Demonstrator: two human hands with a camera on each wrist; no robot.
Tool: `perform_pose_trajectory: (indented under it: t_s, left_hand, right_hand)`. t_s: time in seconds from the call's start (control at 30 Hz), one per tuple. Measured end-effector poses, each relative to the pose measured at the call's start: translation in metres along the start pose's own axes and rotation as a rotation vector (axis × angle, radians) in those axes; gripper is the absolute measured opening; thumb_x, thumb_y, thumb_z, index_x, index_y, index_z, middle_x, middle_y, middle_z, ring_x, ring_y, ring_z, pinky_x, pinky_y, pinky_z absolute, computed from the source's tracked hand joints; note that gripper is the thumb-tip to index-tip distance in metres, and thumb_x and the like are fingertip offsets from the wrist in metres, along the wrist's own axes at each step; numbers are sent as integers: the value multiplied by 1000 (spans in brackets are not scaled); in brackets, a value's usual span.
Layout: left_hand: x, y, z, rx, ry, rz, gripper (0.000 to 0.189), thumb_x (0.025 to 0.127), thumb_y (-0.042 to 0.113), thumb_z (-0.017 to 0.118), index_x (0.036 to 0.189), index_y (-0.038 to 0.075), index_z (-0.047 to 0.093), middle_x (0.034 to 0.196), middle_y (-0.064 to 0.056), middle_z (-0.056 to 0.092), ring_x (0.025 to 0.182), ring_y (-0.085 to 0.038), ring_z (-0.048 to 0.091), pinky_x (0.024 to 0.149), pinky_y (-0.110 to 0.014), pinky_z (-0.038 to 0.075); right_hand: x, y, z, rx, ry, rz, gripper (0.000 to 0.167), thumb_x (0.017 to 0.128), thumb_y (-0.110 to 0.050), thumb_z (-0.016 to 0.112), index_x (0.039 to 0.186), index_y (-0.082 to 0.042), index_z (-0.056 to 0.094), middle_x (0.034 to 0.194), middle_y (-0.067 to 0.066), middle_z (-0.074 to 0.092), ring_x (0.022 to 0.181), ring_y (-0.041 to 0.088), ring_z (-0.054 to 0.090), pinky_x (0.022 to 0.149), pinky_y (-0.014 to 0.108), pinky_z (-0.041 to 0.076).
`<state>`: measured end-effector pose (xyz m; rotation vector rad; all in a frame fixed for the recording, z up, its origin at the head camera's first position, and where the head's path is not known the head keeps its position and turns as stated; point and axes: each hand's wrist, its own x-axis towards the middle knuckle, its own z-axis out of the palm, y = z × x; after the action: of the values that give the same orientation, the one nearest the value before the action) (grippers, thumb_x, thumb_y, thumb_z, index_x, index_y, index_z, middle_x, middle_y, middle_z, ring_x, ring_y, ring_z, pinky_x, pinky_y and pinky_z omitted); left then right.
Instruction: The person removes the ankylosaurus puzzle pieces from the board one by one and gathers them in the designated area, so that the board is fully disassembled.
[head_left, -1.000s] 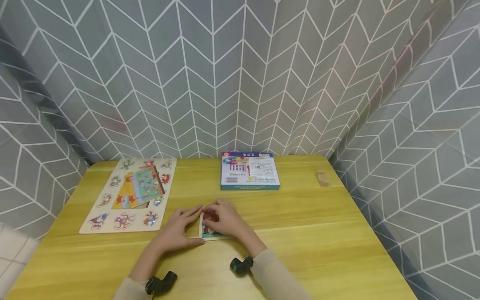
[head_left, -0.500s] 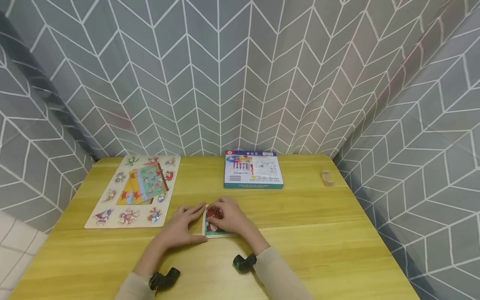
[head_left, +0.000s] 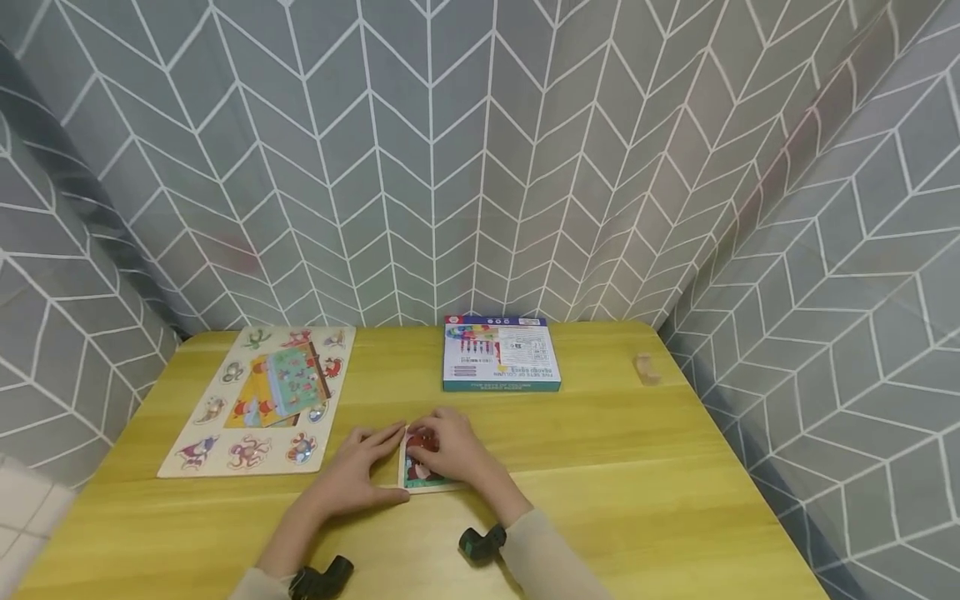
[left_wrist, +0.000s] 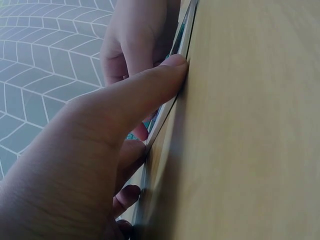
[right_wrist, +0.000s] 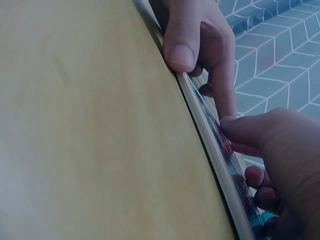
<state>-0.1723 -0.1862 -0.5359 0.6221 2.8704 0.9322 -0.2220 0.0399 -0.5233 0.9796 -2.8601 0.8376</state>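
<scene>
Bracing the left edge of a small, flat, pale-rimmed board with a dark-red and teal picture (head_left: 420,473), the left hand (head_left: 352,477) has its thumb and forefinger spread wide, thumb at the near corner, forefinger at the far one; over comes the right hand (head_left: 455,452), bent fingers and thumb down on the picture; whether that grip pinches a piece or only presses, I cannot tell; the board lies flat at the near middle of the yellow wood-grain table (head_left: 615,508); off to the left, a large cream board with animal pictures (head_left: 278,454) carries overlapping orange and green illustrated cards (head_left: 296,383); far middle, a flat white, purple and teal printed box (head_left: 501,354); far right, a small tan notched block (head_left: 647,371).
</scene>
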Motion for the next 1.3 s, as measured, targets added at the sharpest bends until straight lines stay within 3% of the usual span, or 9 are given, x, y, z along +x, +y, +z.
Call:
perform_pose_trajectory:
  t_s: [0.2,0.6,1.07,1.3]
  left_hand:
    - [-1,1,3,4,29,12,102,77,67,86,161,21,49,161,1,51,114,-17,43,92,-48,45]
    - [3,5,3,-5,25,18,103,78,67,86,161,19,49,158,-3,54,116,-19,45,93,-50,46]
    - [0,7,0,-1,17,-8,102,77,65,87,160,17,51,159,-2,53,118,-19,44,98,-51,45]
    - [1,6,-1,1,15,-9,103,77,65,87,160,16,51,161,-3,52,116,-18,43,97,-50,45]
  right_hand:
    - [1,-1,2,-17,-9,-1,22,101,-32,73,119,-21,79,98,-7,64,87,5,48,83,26,36]
    - [6,-2,0,91,-6,101,15,97,-11,70,110,-15,77,97,-3,61,92,10,50,87,32,34]
    - [5,-1,4,166,-20,99,15,101,-14,67,114,-16,75,114,0,67,107,14,56,97,37,36]
    - [5,6,-3,183,-80,33,26,102,-16,68,128,-12,70,128,3,70,122,18,60,110,40,43]
